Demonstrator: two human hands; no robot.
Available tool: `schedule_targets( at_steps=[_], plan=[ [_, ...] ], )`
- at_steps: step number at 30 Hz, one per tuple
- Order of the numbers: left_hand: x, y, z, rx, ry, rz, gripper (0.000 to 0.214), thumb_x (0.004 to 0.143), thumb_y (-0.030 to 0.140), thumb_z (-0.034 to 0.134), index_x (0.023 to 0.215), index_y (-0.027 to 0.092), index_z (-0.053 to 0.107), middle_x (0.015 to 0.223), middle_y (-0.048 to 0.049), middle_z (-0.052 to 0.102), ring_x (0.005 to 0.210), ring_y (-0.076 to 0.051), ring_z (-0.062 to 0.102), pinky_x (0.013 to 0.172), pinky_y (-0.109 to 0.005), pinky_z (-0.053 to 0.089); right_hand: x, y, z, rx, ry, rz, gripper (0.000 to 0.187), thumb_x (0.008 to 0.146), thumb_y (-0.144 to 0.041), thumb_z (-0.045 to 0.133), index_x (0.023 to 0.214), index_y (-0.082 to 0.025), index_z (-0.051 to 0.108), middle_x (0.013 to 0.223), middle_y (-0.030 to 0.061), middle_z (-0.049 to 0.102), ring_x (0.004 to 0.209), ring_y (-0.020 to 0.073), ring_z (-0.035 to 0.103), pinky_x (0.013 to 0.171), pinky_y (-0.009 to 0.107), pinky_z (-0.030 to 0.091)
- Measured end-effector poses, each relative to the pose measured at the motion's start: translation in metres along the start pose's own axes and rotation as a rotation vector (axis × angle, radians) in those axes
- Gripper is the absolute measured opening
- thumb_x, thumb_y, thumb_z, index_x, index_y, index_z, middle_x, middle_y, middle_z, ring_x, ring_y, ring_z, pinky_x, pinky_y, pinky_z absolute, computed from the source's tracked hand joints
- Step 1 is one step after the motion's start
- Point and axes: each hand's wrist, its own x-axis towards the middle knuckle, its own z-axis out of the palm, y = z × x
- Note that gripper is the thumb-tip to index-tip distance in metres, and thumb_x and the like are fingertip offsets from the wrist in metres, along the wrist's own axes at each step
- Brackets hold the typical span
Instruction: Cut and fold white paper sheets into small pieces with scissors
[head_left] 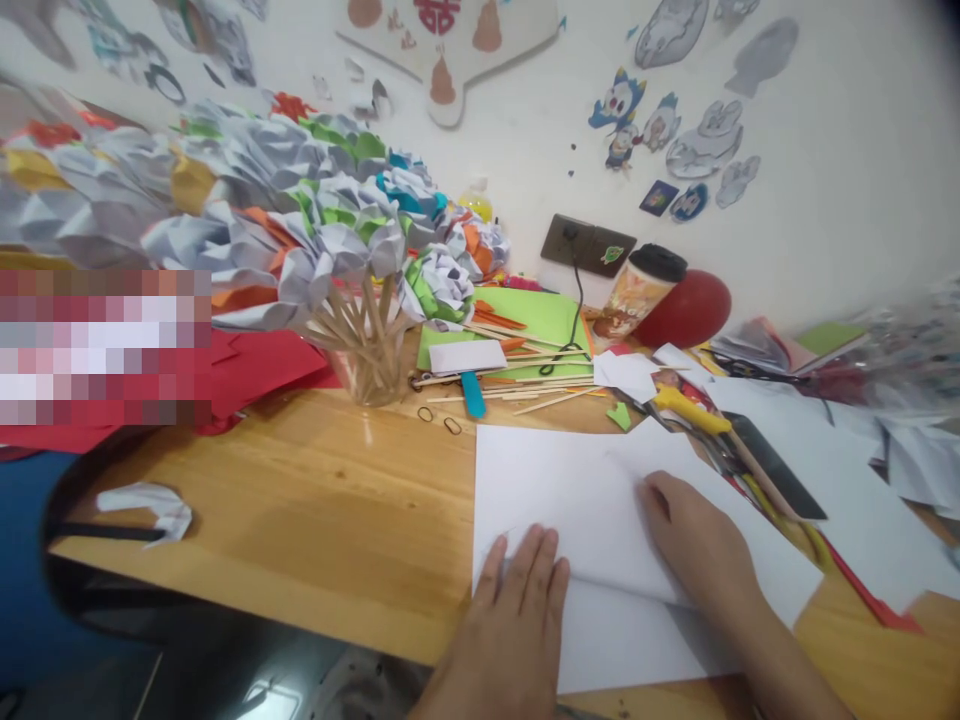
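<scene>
White paper (555, 480) lies on the wooden table, with one edge crossing over a lower part and casting a shadow. My left hand (525, 590) rests flat on its lower left, fingers stretched out. On the right side of the same paper, my right hand (697, 545) is closed, its fingers curled against the sheet; whether anything sits inside the fingers is hidden. Right of that hand are yellow-handled scissors (694, 408) and a dark phone (776, 465).
Behind the paper are a clear cup of wooden sticks (367, 345), loose thin sticks (551, 395), a blue stick (473, 394) and a lidded paper cup (637, 290). Paper flowers (330, 220) pile up at the back left. Red paper (262, 372) and a crumpled scrap (161, 508) lie left.
</scene>
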Motion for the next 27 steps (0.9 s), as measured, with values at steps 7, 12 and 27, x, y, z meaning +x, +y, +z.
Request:
schedule_targets(
  at_steps=[7, 12, 27],
  plan=[
    [-0.002, -0.001, 0.007, -0.006, 0.029, -0.013, 0.048, 0.084, 0.032, 0.033, 0.122, 0.006, 0.045, 0.127, -0.0185, 0.047, 0.118, -0.031, 0.041, 0.088, -0.046, 0.030, -0.002, -0.001, -0.001, 0.026, -0.030, 0.055, 0.023, 0.085, -0.034, 0.028, 0.083, -0.023, 0.049, 0.085, 0.0054, 0.064, 0.071, 0.0250, 0.059, 0.053, 0.030, 0.035],
    [-0.003, -0.001, 0.007, 0.056, 0.079, -0.023, 0.041, 0.084, 0.027, 0.034, 0.118, 0.010, 0.050, 0.124, -0.0136, 0.053, 0.113, -0.028, 0.046, 0.085, -0.042, 0.033, -0.001, -0.001, 0.001, 0.041, -0.020, 0.061, 0.023, 0.085, -0.033, 0.029, 0.084, -0.022, 0.050, 0.086, 0.0059, 0.064, 0.073, 0.0250, 0.060, 0.054, 0.030, 0.036],
    [-0.004, 0.008, 0.036, 0.073, 0.263, -0.191, 0.037, 0.084, 0.024, 0.034, 0.114, 0.023, 0.055, 0.121, -0.0029, 0.057, 0.119, -0.021, 0.038, 0.099, -0.041, 0.016, 0.002, 0.004, 0.010, -0.056, 0.041, -0.164, 0.044, 0.086, -0.015, 0.031, 0.125, -0.035, 0.037, 0.082, 0.0015, 0.053, 0.061, 0.0154, 0.055, 0.049, 0.024, 0.029]
  ],
)
